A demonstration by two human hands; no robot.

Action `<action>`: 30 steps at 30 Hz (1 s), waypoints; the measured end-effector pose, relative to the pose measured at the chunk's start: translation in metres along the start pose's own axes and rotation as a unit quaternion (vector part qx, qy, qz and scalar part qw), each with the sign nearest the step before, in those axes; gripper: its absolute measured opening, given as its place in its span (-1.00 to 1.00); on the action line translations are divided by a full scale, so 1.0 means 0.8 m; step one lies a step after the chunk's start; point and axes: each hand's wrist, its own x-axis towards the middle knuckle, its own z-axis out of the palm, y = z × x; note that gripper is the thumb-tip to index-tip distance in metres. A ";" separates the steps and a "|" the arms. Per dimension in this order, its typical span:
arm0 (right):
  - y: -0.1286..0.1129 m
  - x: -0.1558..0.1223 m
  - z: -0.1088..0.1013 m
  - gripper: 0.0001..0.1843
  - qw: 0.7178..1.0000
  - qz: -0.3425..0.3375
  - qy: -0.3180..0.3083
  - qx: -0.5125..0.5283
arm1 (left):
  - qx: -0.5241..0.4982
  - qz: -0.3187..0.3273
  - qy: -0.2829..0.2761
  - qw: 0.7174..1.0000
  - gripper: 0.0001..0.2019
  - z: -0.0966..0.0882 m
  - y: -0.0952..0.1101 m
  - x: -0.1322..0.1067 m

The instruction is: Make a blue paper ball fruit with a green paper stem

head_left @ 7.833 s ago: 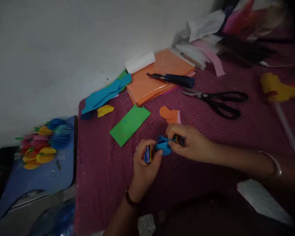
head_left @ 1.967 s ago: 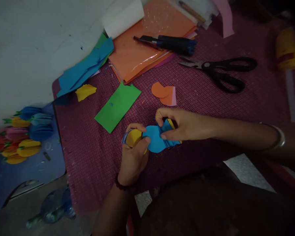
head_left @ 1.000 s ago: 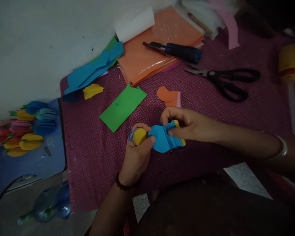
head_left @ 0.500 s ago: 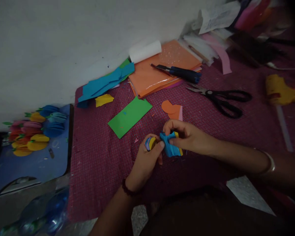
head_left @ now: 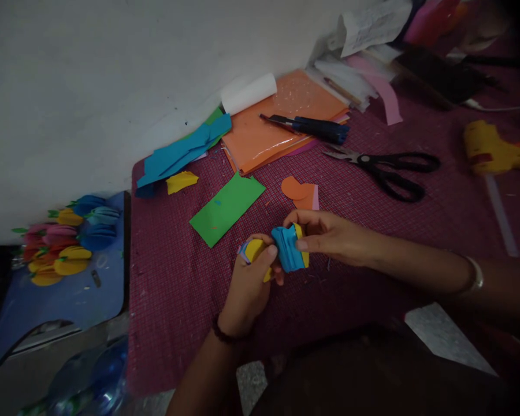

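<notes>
My left hand (head_left: 253, 283) is closed around a small stack of round paper pieces (head_left: 253, 249), yellow on top with pale blue and lilac edges below. Between both hands is a folded blue paper piece (head_left: 288, 249) with a yellow edge along its right side. My right hand (head_left: 325, 234) pinches that right side between thumb and fingers, while my left fingertips touch its left edge. Just beyond my right hand lie orange paper cut-outs (head_left: 301, 192). A green paper rectangle (head_left: 227, 209) rests farther left on the red checked cloth.
Black-handled scissors (head_left: 385, 167) and a yellow glue gun (head_left: 489, 150) lie to the right. A blue cutter knife (head_left: 316, 127) rests on orange sheets (head_left: 260, 136). Blue paper strips (head_left: 184, 150) lie by the wall. Colourful paper fruit shapes (head_left: 71, 260) sit on a blue stool (head_left: 75, 294).
Both hands have shifted slightly left. The right fingers have moved from the blue piece's top to its right side, and more of the yellow round piece shows in my left hand.
</notes>
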 end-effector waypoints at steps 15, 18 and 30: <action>-0.010 0.001 -0.001 -0.68 0.985 0.009 -0.005 -0.170 | 0.075 -0.024 -0.027 0.997 -0.44 -0.005 0.001 0.001; -0.010 -0.001 0.000 -0.69 0.982 -0.005 -0.013 -0.189 | 0.062 -0.036 -0.035 0.997 -0.45 -0.005 0.004 0.000; -0.009 -0.006 0.000 -0.66 0.926 -0.158 0.016 -0.343 | 0.016 -0.056 -0.111 0.992 -0.58 -0.014 0.003 0.002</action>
